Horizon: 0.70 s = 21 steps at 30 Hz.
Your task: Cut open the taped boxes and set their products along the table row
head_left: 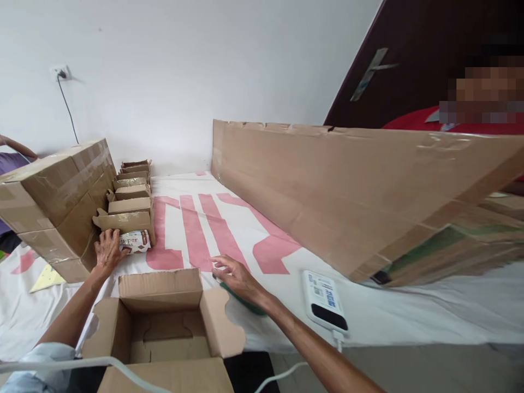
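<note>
My left hand (109, 250) lies with its fingers spread at the left end of a white and brown printed packet (137, 242). The packet rests against the front of a row of small open cartons (130, 220). My right hand (235, 277) is held over the cloth with its fingers apart and nothing visible in them. Beneath its wrist shows part of a dark green object (245, 304), whose kind I cannot make out. Between my forearms stands a cardboard box (161, 285) with its flaps folded out and its bottom showing.
Taped brown cartons (61, 202) are stacked at the left. A long cardboard panel (327, 191) stands along the right. A white power bank (325, 300) with a cable lies on the printed cloth (184, 218). Other people are partly visible at both sides.
</note>
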Motion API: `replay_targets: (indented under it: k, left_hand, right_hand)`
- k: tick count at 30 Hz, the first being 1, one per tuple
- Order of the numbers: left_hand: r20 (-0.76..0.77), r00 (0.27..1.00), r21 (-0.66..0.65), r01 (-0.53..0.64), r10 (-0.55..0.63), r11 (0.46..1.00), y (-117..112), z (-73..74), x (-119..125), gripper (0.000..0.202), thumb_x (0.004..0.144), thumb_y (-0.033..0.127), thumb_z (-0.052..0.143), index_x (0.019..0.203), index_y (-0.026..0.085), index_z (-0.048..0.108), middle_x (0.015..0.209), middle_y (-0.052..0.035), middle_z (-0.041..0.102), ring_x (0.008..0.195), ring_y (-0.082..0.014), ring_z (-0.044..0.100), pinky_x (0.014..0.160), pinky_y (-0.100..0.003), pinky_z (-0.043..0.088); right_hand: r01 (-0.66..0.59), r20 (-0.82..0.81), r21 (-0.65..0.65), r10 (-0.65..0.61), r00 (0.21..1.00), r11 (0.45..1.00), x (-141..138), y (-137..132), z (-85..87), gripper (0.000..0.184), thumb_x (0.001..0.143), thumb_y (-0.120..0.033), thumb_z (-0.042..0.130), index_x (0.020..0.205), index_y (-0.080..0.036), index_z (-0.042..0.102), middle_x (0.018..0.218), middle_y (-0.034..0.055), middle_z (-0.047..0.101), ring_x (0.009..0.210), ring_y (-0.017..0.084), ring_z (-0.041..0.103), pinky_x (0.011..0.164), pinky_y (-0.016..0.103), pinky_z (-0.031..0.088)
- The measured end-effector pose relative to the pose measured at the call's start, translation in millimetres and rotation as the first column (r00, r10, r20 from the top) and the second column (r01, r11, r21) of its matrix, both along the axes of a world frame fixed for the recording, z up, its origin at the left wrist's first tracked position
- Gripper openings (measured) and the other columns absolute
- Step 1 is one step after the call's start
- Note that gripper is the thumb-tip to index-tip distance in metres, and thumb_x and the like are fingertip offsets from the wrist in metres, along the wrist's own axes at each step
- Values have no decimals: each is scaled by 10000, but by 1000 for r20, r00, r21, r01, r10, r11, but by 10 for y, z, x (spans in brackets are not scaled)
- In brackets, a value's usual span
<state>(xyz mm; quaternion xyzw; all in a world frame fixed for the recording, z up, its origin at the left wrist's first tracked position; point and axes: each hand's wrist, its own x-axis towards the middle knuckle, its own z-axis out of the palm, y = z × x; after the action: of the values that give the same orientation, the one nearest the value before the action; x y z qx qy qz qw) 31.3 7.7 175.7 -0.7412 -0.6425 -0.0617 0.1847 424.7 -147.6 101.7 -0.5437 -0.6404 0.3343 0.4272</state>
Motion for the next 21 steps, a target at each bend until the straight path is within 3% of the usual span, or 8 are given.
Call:
replay_targets:
  k: [5,11,17,21]
  left_hand:
    - [33,999,2,-9,9,1000,31,15,52,516,934,414,660,1386,184,562,1403,-224,558,1327,-419,502,996,-544,502]
    - [75,997,19,18,-19,1000,4,48,55,444,966,398,609,1363,198,602,1429,-224,555,1342,-423,504,1011,-538,496]
    - [68,997,-15,-34,35,999,77,123,175,363,976,349,568,1281,178,663,1381,-241,590,1300,-430,542,990,-552,510]
    - [69,997,-18,-43,44,999,92,158,247,362,961,319,576,1270,151,664,1374,-261,592,1301,-440,549,991,-564,512]
  right_hand:
    - [50,-24,-4,-50,998,999,10,-205,-39,401,903,-455,648,1205,-211,748,1226,122,747,1127,296,720,956,449,583]
    - [43,-82,33,-40,996,999,2,-530,-26,443,946,-542,644,1209,-206,762,1205,131,769,1099,307,727,954,461,583]
    - [0,-131,6,0,991,1000,-189,-753,33,493,950,-613,613,1211,-218,750,1212,110,751,1083,280,710,922,398,572]
    - [-35,-167,9,36,985,999,-291,-847,56,448,962,-594,588,1106,-207,761,1114,102,725,1022,268,707,866,373,565]
